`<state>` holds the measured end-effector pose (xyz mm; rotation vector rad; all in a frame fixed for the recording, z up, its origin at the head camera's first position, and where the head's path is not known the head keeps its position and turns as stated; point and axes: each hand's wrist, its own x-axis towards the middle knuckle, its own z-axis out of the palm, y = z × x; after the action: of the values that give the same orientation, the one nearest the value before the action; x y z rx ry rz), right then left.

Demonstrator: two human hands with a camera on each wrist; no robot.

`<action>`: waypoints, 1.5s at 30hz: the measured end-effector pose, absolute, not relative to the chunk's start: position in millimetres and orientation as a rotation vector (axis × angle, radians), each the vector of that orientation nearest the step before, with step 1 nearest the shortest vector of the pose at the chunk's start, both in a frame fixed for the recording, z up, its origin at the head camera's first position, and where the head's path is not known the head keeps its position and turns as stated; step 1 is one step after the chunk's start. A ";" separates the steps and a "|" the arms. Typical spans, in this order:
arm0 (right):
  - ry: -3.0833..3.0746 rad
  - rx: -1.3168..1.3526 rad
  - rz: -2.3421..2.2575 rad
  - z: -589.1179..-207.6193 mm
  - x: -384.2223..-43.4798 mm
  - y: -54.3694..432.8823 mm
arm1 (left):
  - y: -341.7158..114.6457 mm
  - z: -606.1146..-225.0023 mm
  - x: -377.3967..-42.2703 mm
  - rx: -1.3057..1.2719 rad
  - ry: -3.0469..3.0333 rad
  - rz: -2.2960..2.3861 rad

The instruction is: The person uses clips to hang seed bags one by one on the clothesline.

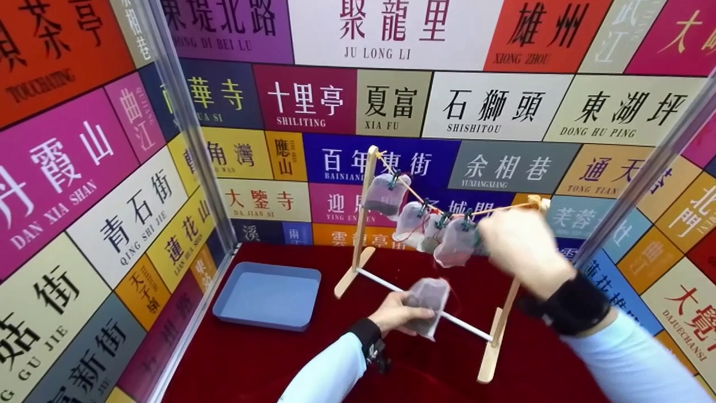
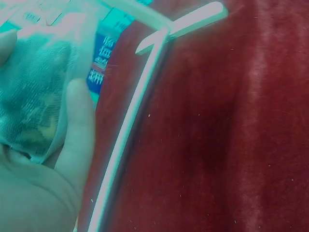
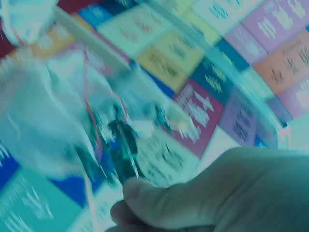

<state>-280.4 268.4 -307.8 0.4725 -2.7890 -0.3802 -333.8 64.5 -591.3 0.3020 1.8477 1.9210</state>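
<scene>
My left hand [image 1: 398, 313] holds a white mesh drawstring bag [image 1: 429, 302] with dark filling, in front of a small wooden drying rack; in the left wrist view the thumb lies along the edge of the bag [image 2: 38, 96]. Several similar bags [image 1: 456, 246] hang from the rack's string [image 1: 411, 190] by dark green clips. My right hand [image 1: 523, 246], blurred in the head view, is raised at the string's right end. In the right wrist view its thumb and finger pinch the end of a dark green clip [image 3: 123, 150], close beside a hanging bag [image 3: 43, 116] with red cord.
The rack has wooden posts, feet [image 1: 490, 358] and a white crossbar [image 1: 470, 326] low over the dark red cloth [image 1: 436, 375]. A blue-grey tray [image 1: 268, 296] lies to its left. Panels covered in coloured signs [image 1: 358, 101] rise behind and at both sides, with clear corner posts [image 1: 190, 123].
</scene>
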 end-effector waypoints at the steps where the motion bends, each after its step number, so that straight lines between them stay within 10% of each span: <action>1: -2.796 0.441 -0.375 -298.4 -284.7 272.3 | 67.5 -588.5 -332.6 0.327 1.850 1.901; 27: -3.034 0.512 -0.594 -280.4 -340.5 284.9 | 153.3 -466.6 -343.2 0.515 2.648 1.706; 45: -2.848 0.627 -0.314 -309.6 -347.6 296.5 | 148.9 -472.6 -368.1 0.556 2.759 1.744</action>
<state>-347.6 296.5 -309.6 0.6272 -2.8477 -0.3140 -368.1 148.9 -472.6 0.5564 2.7590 1.7442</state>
